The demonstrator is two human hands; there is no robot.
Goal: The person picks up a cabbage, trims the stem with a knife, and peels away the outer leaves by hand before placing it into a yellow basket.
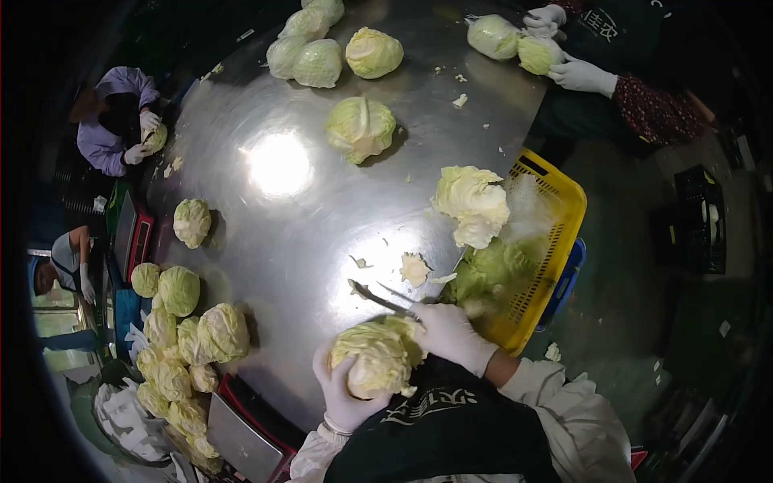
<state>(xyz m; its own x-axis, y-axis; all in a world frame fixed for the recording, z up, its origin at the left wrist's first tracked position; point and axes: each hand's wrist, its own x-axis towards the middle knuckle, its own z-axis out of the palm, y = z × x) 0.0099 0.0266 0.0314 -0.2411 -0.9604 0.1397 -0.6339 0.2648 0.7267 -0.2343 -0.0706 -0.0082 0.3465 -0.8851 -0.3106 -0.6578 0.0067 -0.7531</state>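
Note:
My left hand (345,390) in a white glove is wrapped round the near left side of a cabbage (374,358), held close to my apron at the table's front edge. My right hand (453,332), also gloved, grips a knife (378,299) whose thin dark blade points left over the table. Its fingers are right by a loose outer leaf (409,338) on the cabbage's right side. Past the blade lie small leaf scraps (415,269). A large peeled leaf (471,205) rests at the table's right edge.
A yellow crate (573,211) holding leaves stands against the table's right edge, with a blue crate (562,283) beside it. Several cabbages (221,332) are piled left, near a scale (245,431). Wrapped cabbages (317,63) lie at the back. Co-workers (596,76) handle cabbages across the table.

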